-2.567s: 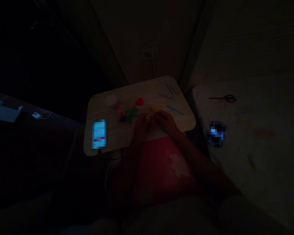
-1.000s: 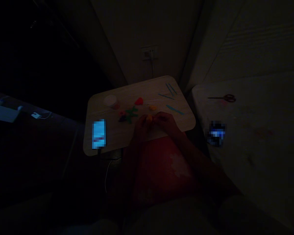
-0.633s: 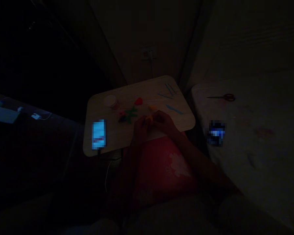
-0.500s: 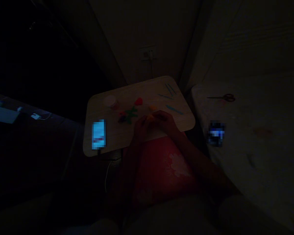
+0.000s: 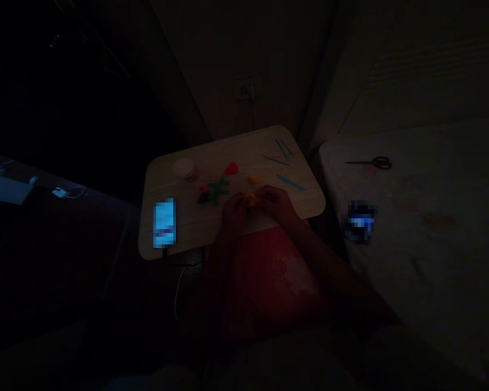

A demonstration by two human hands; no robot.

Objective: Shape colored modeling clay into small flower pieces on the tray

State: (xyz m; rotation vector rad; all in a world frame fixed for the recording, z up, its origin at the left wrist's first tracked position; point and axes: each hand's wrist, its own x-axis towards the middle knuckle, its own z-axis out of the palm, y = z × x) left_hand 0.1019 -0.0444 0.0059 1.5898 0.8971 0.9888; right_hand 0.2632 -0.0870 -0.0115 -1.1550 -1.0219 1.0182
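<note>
The room is very dark. Over the near edge of a small wooden table [image 5: 187, 228], my left hand [image 5: 233, 212] and my right hand [image 5: 277, 203] meet, both pinching a small orange lump of clay [image 5: 250, 198] between their fingertips. Just beyond them lie a second orange piece [image 5: 253, 178], a red piece [image 5: 230, 169] and a green clay figure with dark and pink bits [image 5: 214, 191]. Blue modelling sticks [image 5: 290, 182] lie to the right of my hands.
A lit phone [image 5: 164, 222] lies at the table's front left corner, and a small round tub [image 5: 184, 169] at the back left. A bed on the right carries scissors [image 5: 375, 162] and another glowing screen [image 5: 361, 221]. My red-clothed lap [image 5: 269, 282] is below the table.
My fingers keep working the orange lump, which shifts slightly between the fingertips. Hands stay at the same spot; the view wobbles a little.
</note>
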